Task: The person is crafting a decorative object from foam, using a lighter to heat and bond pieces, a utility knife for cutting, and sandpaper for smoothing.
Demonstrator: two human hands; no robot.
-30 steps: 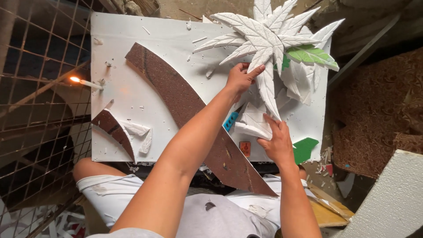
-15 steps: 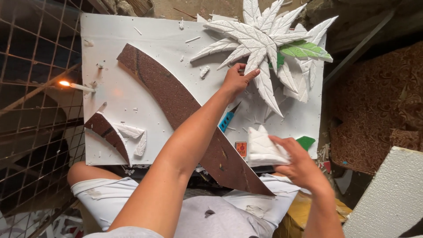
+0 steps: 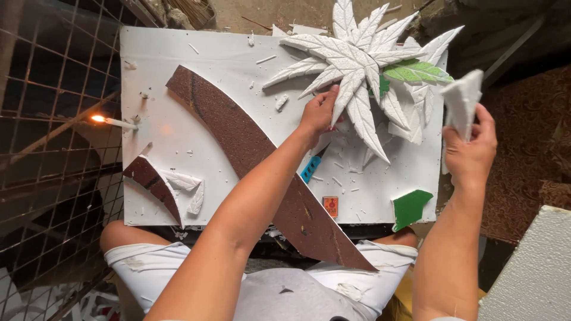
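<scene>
A white foam board [image 3: 178, 77] lies across my lap. On it lie a curved brown strip [image 3: 238, 137] and a cluster of carved white foam leaves [image 3: 357, 59], one of them painted green [image 3: 416, 72]. My left hand [image 3: 319, 112] presses on the lower white leaves of the cluster. My right hand [image 3: 471, 151] is raised off the board's right edge and grips a white foam piece [image 3: 463, 101]. A blue-handled knife [image 3: 311, 167] lies on the board under my left wrist.
A lit candle [image 3: 113, 122] stands at the board's left edge beside a wire mesh [image 3: 41, 89]. A small brown piece [image 3: 151, 181], white leaf offcuts [image 3: 187, 187], a green scrap [image 3: 410, 207], a small orange box [image 3: 330, 205] and a foam slab [image 3: 535, 279] at the lower right.
My right hand picked a white foam piece off the board's lower right and lifted it up and to the right, clear of the board. My left hand stayed on the leaves.
</scene>
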